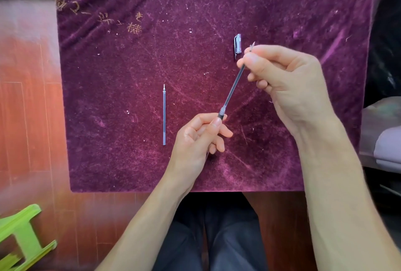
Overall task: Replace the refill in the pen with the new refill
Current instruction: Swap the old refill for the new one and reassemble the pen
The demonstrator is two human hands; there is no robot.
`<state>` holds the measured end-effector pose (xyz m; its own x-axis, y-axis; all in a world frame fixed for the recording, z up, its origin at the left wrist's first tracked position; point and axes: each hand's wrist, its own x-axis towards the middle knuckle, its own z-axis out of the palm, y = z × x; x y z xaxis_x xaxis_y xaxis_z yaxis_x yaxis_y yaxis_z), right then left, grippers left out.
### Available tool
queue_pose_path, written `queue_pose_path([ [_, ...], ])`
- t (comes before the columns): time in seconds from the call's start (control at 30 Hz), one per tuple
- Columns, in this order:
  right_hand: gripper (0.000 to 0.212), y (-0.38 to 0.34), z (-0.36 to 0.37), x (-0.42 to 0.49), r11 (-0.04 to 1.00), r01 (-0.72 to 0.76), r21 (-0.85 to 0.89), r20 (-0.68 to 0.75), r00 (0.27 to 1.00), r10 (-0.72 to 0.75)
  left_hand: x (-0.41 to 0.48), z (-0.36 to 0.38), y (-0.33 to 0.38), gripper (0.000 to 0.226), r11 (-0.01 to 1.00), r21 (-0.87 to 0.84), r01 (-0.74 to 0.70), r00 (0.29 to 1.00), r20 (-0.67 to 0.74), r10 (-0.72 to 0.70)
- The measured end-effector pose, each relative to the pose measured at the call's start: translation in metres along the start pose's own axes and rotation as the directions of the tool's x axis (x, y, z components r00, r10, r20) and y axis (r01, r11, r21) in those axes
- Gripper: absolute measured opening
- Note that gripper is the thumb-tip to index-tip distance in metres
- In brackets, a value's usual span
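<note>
Purple velvet cloth (pixel 130 75) underneath, soft and napped, likely to stop small parts rolling. Above it, gripping the pen (pixel 219 116) in the left hand (pixel 195 138), fingers curled round the barrel, thumb pressed against the dark grip end. Pinching the refill (pixel 233 86) near its metal tip with the right hand (pixel 288 88), thumb and forefinger clamped together on it, other fingers loosely curled on nothing. Spanning the gap between both hands, tail end inside the pen's mouth, most of the length bare. Lying flat on the cloth to the left, well apart from both hands: a second refill (pixel 164 114), tip pointing away. Seen just beside the right fingertips, resting on the cloth: the cap (pixel 237 46).

Probably feather-light and thin-walled, bending readily under sideways load; best kept in line with the barrel. Better to pinch the plastic tube just behind the tip than the point itself, fine and likely inky. Smooth plastic, so probably slippery: firm but gentle pinch. Cannot tell which refill is new.
</note>
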<state>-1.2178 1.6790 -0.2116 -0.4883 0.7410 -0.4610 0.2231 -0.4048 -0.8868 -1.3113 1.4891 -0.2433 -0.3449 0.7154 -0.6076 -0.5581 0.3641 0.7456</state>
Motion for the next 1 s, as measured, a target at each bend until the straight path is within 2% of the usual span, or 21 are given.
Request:
queue_pose_path([
  [0.07,0.005,-0.002,-0.005,0.001,0.997,0.035,0.070,-0.067,0.997,-0.031,0.001,0.001,0.000,0.020,1.000,0.027,0.001,1.000,0.002,-0.001],
  [0.13,0.004,-0.003,-0.014,0.000,0.984,0.035,0.177,-0.129,0.992,-0.012,0.001,0.002,0.000,0.021,1.000,0.031,0.006,1.000,0.001,-0.006],
  [0.2,0.005,-0.001,-0.025,-0.001,0.980,0.014,0.200,-0.166,0.986,0.020,0.002,0.003,-0.001,0.022,1.000,0.026,0.014,1.000,-0.001,-0.014],
  [0.4,0.005,0.026,-0.048,-0.011,0.989,-0.034,-0.141,-0.283,0.959,-0.007,0.004,0.006,-0.002,0.021,1.000,0.002,0.028,1.000,-0.004,-0.028],
  [0.6,0.005,0.047,-0.055,-0.017,0.913,-0.116,-0.390,-0.344,0.938,-0.028,0.005,0.008,-0.001,0.022,0.999,0.012,0.030,1.000,-0.004,-0.030],
  [0.7,0.010,0.053,-0.056,-0.017,0.877,-0.151,-0.457,-0.379,0.924,-0.038,0.006,0.008,-0.001,0.022,0.999,0.013,0.034,0.999,-0.004,-0.034],
  [0.83,0.006,0.056,-0.052,-0.016,0.834,-0.152,-0.530,-0.384,0.920,-0.077,0.008,0.009,-0.001,0.023,0.999,0.011,0.036,0.999,-0.003,-0.036],
  [1.0,0.008,0.057,-0.051,-0.015,0.807,-0.171,-0.566,-0.396,0.914,-0.084,0.011,0.008,0.000,0.024,1.000,0.005,0.030,1.000,-0.005,-0.030],
])
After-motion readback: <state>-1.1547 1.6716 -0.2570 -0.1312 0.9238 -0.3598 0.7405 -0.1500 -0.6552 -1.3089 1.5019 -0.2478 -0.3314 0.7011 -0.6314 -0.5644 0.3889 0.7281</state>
